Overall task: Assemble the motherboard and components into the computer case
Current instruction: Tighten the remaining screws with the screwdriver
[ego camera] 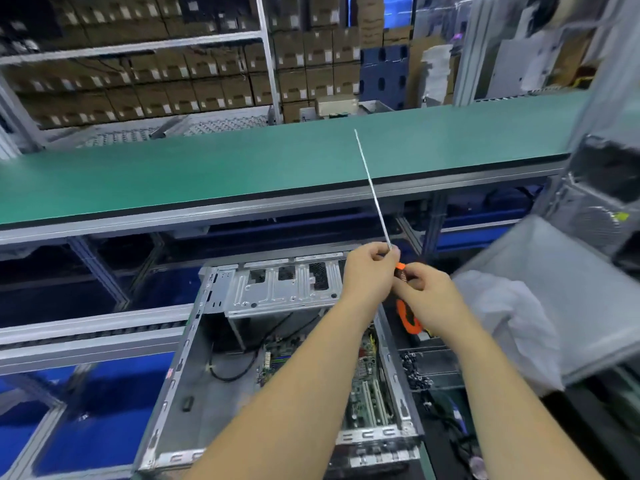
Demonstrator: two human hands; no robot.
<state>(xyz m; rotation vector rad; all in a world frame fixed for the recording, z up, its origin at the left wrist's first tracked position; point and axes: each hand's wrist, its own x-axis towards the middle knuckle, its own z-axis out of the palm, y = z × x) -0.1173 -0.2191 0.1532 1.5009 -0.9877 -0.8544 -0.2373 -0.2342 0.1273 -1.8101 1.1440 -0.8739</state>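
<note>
The open grey metal computer case (194, 393) is lying on its side right below the hands, lower middle of the view, with the green motherboard (367, 386) already sitting inside it toward the right wall and a black cable (235, 370) looping across the bare floor of the case. Above it, both hands are meeting in the air: the left hand (367, 275) is pinching the lower end of a long thin white cable tie (372, 188) between thumb and fingers, and that strip is sticking up and leaning a bit left, its tip showing against the green conveyor belt (207, 174). The right hand (426, 292) is curling around something small with an orange end (400, 266), touching the left hand's fingertips; can't tell exactly what that piece is. An orange and black looped thing (408, 320) is peeking out just under the right wrist, too hidden to name. Right of the case, a black tray of small dark screws (415, 372) is sitting beside the case wall, and a crumpled white plastic bag (512, 323) is lying further right. Behind the belt, metal shelves stacked with brown cardboard boxes (156, 84) are filling the background, all pretty blurry.
</note>
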